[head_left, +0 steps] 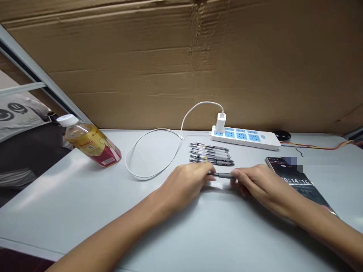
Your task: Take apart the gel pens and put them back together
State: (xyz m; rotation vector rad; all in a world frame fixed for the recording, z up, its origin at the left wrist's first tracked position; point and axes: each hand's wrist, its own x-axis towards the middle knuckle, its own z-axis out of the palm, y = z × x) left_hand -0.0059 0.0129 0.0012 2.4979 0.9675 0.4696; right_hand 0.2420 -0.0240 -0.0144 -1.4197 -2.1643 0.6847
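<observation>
Readable text is sparse. Phone [300, 181] at the table's right edge: screen shows a timer-style readout, roughly "0:14:16", leading digit unclear; the header line above it is blurred out. Bottle [91, 142] lying tilted near the table's left edge: red and yellow label carries a white patch with a barcode-like print and a small square code, characters too small to read. Grey fabric [17, 113] off the left edge: two smiley-face signs, no words. Power strip [246, 138] at the back edge: no legible marking.
</observation>
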